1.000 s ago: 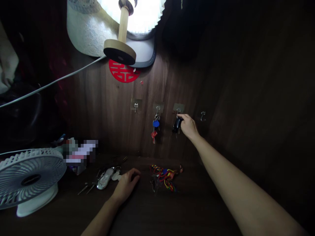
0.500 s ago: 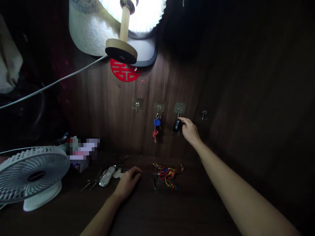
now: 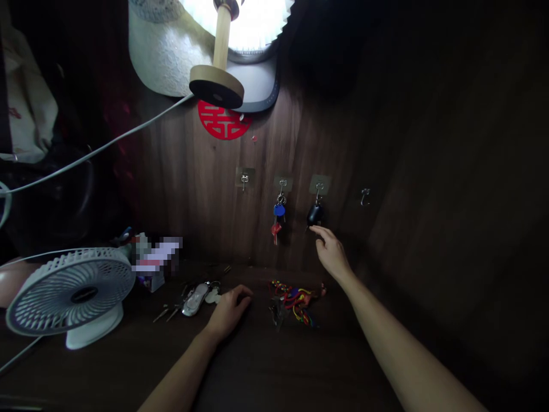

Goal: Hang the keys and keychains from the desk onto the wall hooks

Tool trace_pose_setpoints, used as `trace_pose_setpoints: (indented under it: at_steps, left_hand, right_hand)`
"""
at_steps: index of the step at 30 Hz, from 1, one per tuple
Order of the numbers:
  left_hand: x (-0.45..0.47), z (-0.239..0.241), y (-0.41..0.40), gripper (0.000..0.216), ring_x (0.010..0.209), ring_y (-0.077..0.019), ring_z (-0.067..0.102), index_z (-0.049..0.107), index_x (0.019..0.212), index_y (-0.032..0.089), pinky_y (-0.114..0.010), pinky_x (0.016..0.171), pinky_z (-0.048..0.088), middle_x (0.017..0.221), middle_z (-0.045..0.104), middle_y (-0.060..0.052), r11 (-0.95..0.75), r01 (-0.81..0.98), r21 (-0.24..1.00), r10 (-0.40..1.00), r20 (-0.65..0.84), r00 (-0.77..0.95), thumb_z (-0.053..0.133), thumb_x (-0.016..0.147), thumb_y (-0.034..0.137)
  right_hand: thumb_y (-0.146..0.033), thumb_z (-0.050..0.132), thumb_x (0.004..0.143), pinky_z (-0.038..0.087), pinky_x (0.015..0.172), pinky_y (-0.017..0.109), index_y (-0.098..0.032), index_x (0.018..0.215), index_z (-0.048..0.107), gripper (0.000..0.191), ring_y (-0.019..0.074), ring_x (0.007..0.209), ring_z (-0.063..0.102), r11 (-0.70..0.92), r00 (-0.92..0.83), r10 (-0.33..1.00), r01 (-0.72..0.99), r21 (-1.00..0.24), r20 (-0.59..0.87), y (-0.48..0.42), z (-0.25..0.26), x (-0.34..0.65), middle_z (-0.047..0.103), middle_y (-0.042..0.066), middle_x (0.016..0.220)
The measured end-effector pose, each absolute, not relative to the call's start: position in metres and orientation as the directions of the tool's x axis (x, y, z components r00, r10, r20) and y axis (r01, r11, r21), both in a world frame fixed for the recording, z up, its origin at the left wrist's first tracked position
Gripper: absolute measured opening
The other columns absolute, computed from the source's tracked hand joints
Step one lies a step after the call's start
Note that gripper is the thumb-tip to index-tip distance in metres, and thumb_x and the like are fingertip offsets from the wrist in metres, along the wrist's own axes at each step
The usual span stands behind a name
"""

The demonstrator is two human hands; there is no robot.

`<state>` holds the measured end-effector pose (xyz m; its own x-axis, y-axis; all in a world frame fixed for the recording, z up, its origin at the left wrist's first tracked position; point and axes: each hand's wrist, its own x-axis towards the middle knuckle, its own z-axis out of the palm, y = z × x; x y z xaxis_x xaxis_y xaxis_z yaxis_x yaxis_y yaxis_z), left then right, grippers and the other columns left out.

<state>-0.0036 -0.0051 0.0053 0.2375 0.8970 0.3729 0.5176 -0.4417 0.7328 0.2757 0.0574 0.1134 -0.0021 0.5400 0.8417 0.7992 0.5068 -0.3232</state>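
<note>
A black key fob (image 3: 314, 215) hangs from the third wall hook (image 3: 319, 187). My right hand (image 3: 331, 253) is just below it, fingers loosely spread, holding nothing. Blue and red keys (image 3: 278, 218) hang from the hook to the left. My left hand (image 3: 229, 309) rests on the dark wooden surface, fingers curled, beside a silver key bunch (image 3: 194, 298). A key bunch with a colourful cord (image 3: 294, 301) lies between my two hands.
Bare hooks sit at the far left (image 3: 244, 181) and far right (image 3: 365, 196) of the row. A white desk fan (image 3: 72, 292) stands at the left. A lit lamp with a wooden base (image 3: 217, 86) and a red paper cutout (image 3: 223, 121) are above.
My right hand has let go of the black key fob, which now hangs on the hook, and has dropped down below it. My left hand has stayed put.
</note>
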Motion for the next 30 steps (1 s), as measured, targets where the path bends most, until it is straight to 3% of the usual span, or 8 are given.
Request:
trace_pose_setpoints:
  at_steps: [15,25,30]
  left_hand:
    - [-0.005,0.002,-0.004,0.017,0.086,-0.0162,0.062,0.061,0.086,0.021,-0.025,0.08,0.044,0.089,0.068,0.0,-0.454,0.521,0.723,0.891,0.383,0.244,0.045,0.081,0.023]
    - [-0.004,0.004,-0.006,0.017,0.085,-0.0151,0.061,0.059,0.089,0.02,-0.025,0.079,0.046,0.088,0.067,-0.001,-0.488,0.468,0.737,0.869,0.462,0.18,0.043,0.083,0.022]
    - [-0.018,0.01,-0.005,0.02,0.09,-0.0168,0.06,0.057,0.095,0.021,-0.029,0.083,0.043,0.092,0.066,-0.003,-0.453,0.643,0.618,0.833,0.551,0.058,0.04,0.086,0.02]
  right_hand:
    - [-0.01,0.039,0.075,0.043,0.095,0.039,-0.022,0.102,0.063,0.038,0.018,0.107,0.056,0.567,-0.063,0.73,0.611,-0.552,0.68,0.026,0.029,0.206,0.062,0.005,0.11]
    - [-0.005,0.038,0.079,0.043,0.092,0.039,-0.025,0.095,0.064,0.037,0.0186,0.099,0.057,0.622,-0.235,0.735,0.607,-0.494,0.636,0.007,-0.001,0.176,0.064,0.003,0.1]
    - [-0.004,0.038,0.078,0.045,0.088,0.037,-0.024,0.093,0.065,0.036,0.0186,0.094,0.057,0.639,-0.339,0.742,0.618,-0.457,0.579,0.0,-0.002,0.171,0.063,0.004,0.095]
